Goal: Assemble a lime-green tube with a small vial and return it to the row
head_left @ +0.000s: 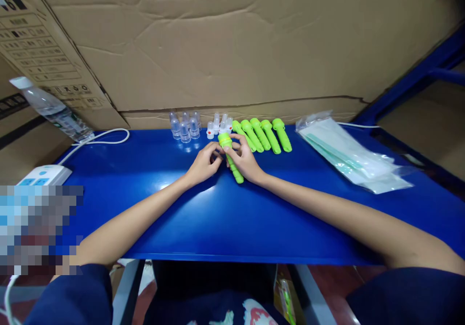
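A green torch (230,159) is being held over the middle of the blue table (225,218), its head end pointing away from the person. It is being gripped along the body by the right hand (245,162), whose fingers are closed around it, while the head is being pinched at its side by the fingertips of the left hand (203,164).

Just behind the hands, five more torches (262,135) are being kept in a row, with clear caps (184,125) and small white parts (219,124) standing beside them. These are light and are being crowded close to the knuckles, so they are probably at risk of being knocked over or scattered by a forward reach. The held torch's head could be cocked if pressed unevenly. Plastic bags (352,155) are lying well to the right, a bottle (51,107) far left.
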A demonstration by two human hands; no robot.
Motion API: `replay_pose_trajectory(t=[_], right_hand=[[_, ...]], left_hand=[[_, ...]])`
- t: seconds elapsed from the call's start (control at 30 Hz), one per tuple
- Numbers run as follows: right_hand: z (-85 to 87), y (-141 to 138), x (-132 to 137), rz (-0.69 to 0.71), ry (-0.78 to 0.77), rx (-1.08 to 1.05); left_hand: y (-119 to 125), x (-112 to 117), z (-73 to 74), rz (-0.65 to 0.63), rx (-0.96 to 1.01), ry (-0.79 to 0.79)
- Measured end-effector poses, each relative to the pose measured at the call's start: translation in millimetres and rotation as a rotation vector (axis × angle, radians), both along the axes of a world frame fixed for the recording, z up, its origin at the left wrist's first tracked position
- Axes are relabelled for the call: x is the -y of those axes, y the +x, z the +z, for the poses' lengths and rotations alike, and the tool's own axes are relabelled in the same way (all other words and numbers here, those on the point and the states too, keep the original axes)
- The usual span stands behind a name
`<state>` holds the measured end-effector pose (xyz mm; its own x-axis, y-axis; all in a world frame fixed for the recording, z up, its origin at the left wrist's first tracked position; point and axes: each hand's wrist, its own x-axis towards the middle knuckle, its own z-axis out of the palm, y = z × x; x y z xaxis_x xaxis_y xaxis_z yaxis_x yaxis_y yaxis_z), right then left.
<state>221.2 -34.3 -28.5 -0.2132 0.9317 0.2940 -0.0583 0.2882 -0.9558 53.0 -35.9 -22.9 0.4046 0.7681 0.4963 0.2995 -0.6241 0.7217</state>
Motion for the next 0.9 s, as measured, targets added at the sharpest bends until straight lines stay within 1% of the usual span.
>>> replay_pose_trajectory(t=[0.2, 0.3, 0.37, 0.43, 0.47, 0.53, 0.6, 0.67, 0.73, 0.8, 0.83, 0.9], right_hand=[[-6.2, 1.4, 0.3, 0.011, 0.009, -0.041], [-9.7, -1.0, 3.5, -0.012, 0.023, -0.032], [-5.7, -0.6, 4.2, -0.042, 0.042, -0.031], [6.6, 6.4, -0.1, -0.079, 0.079, -0.004], [15.6, 13.7, -4.5, -0.098, 0.106, 0.034], [36.7, 37.1, -17.2, -0.191, 0.183, 0.152], [55.2, 70.3, -31.3, -0.313, 0.251, 0.322], [64.3, 107.8, -41.7, -0.461, 0.252, 0.506], [61.6, 143.0, -45.6, -0.663, 0.222, 0.710], [50.4, 170.6, -44.8, -0.807, 0.126, 0.935], [43.4, 180.7, -44.1, -0.828, 0.078, 0.995], [30.6, 194.2, -44.3, -0.844, 0.044, 1.039]], left_hand=[[-0.6, 3.7, 2.3, 0.027, 0.015, -0.053], [-0.6, 6.1, 4.1, 0.058, 0.019, -0.068], [-0.7, 7.1, 4.9, 0.073, 0.008, -0.056], [-0.8, 7.6, 4.9, 0.080, -0.008, -0.042], [-0.7, 7.8, 4.6, 0.081, -0.012, -0.036], [-0.3, 7.8, 3.4, 0.072, -0.015, -0.032], [0.4, 7.5, 2.1, 0.054, -0.013, -0.035], [1.2, 6.9, 1.1, 0.049, -0.012, -0.046], [2.0, 6.4, 0.5, 0.049, -0.013, -0.052], [2.6, 6.2, -0.1, 0.036, -0.026, -0.046], [2.8, 6.3, -0.5, 0.030, -0.028, -0.039], [3.2, 6.4, -1.5, 0.017, -0.031, -0.019]])
